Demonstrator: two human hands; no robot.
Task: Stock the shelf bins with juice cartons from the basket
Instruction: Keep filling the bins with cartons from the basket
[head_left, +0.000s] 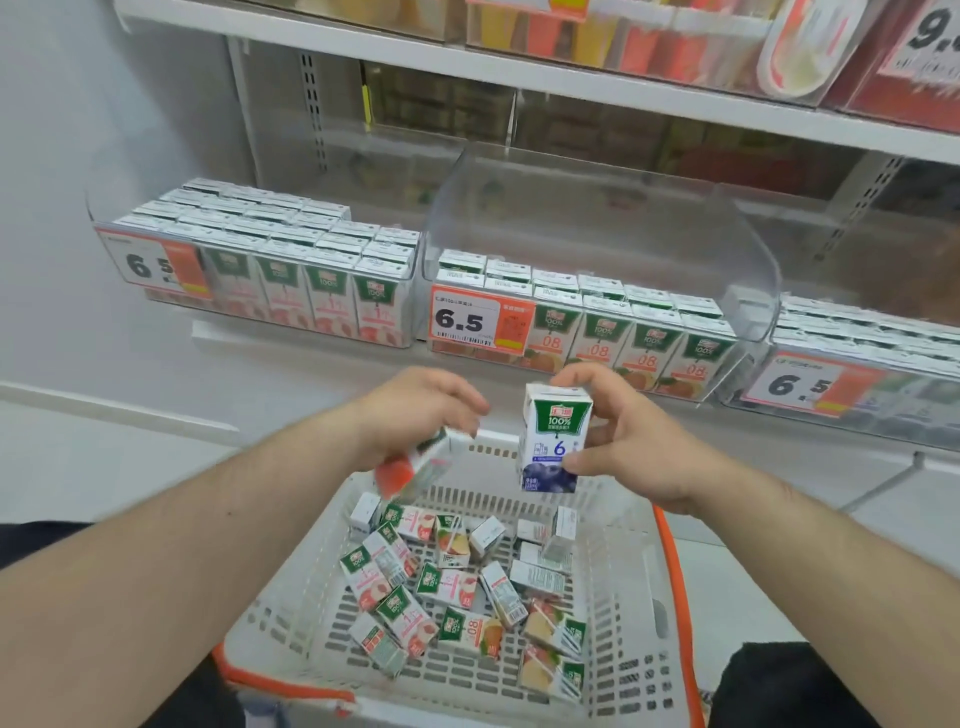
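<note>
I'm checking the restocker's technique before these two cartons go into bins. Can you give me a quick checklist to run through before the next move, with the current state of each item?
1. Right hand has a firm hold on the blueberry carton: ok, thumb and fingers pinch it upright.
2. Left hand has a secure hold on the red carton: cannot tell, it is tilted and blurred.
3. Middle bin has room: ok, rear half open behind the "08" cartons.
4. Blueberry carton matches the middle bin's stock: not ok, its label differs.
5. Left bin has room for the red carton: cannot tell; visible rows look full.
6. Basket has cartons remaining: ok.
</note>
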